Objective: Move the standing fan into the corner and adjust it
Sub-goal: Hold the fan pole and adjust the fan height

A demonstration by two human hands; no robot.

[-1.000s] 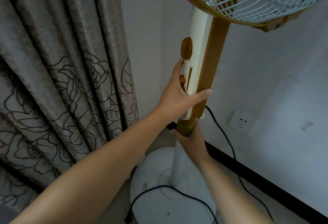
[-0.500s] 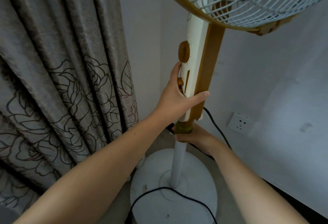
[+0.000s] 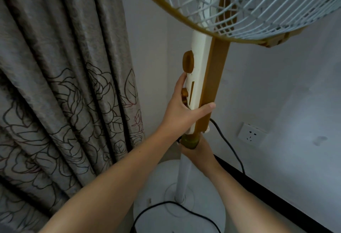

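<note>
The standing fan stands in the corner of the room, where two white walls meet, with its round white base on the floor and its wire cage tilted overhead. The left hand is wrapped around the lower end of the cream and brown control housing, thumb across the front, fingers curled behind near a small brown knob; a larger brown dial sits just above. The right hand grips the pole right under the greenish collar, fingers closed around it. A black cord runs from the housing down along the wall, and more cord loops over the base. A wall socket sits to the right, above a dark skirting board. A grey flowered curtain hangs to the left.
</note>
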